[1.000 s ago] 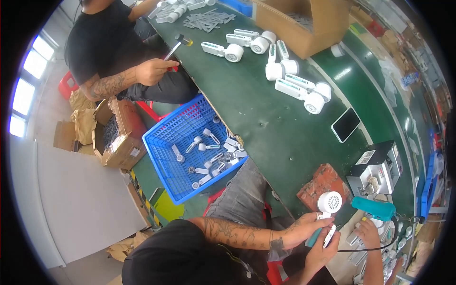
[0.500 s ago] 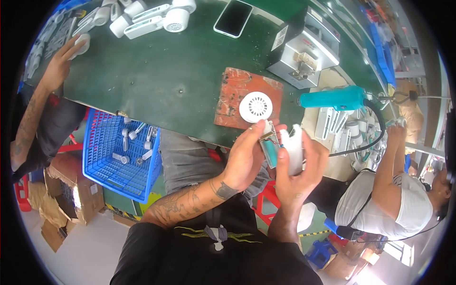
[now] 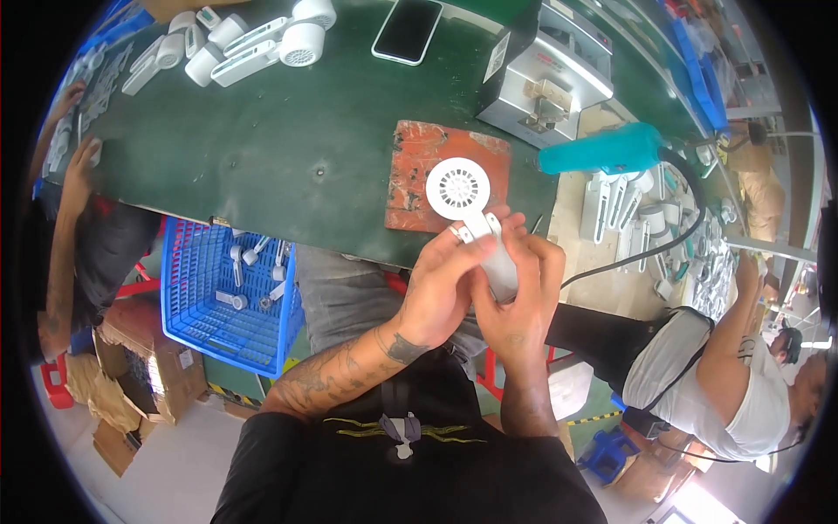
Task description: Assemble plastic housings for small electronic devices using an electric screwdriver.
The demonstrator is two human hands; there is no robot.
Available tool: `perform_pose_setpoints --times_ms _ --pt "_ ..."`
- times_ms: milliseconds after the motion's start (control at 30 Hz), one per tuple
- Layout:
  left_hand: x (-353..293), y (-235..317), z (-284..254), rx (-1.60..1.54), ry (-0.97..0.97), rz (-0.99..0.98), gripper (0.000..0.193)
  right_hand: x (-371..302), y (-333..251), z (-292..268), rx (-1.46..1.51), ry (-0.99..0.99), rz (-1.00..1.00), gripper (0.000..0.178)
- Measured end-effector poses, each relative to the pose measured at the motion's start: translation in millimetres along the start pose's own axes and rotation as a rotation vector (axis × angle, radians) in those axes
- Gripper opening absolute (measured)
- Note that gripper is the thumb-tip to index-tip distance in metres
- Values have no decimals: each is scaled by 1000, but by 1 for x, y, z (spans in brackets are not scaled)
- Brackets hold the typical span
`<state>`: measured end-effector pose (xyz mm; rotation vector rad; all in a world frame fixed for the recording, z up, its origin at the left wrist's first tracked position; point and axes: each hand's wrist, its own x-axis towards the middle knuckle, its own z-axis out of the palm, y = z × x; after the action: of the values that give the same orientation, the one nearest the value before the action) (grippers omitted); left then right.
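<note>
Both of my hands are closed around the white handle [image 3: 499, 266] of a small handheld fan. My left hand [image 3: 443, 284] grips its left side, with the thumb lying across near the top. On the right side, the fingers and thumb of my right hand [image 3: 525, 284] wrap the handle. The handle's halves sit together, and what is inside them is hidden. Its round white slotted fan head [image 3: 458, 189] rests over a worn red-orange block [image 3: 410, 166] on the green bench. To the right hangs a teal electric screwdriver [image 3: 602, 150], apart from my hands.
A silver screw-feeder-like machine [image 3: 546, 79] and a phone [image 3: 408, 31] stand beyond the block. Several white fans [image 3: 262, 52] lie far left, more fan parts [image 3: 624, 201] at right. A blue basket [image 3: 231, 306] is below the bench edge. Co-workers sit left and right.
The separate handle halves, with a teal part showing between them, have come together. My right hand has moved left against my left hand. The left co-worker's hand has drawn back leftward.
</note>
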<state>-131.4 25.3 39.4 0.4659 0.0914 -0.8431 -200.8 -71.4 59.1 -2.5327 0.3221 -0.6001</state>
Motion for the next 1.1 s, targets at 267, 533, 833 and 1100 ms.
perform_pose_setpoints --times_ms 267,533,833,1100 --pt "5 6 -7 139 -55 56 45 -21 5 -2 250 170 26 67" --pt "8 10 -14 12 -96 104 50 -26 13 3 642 -84 264 24" --pt "8 11 -25 -26 -120 82 55 -16 14 -10 682 -131 186 21" --pt "10 20 -27 -77 -290 170 54 -7 14 -14 623 -156 -12 22"
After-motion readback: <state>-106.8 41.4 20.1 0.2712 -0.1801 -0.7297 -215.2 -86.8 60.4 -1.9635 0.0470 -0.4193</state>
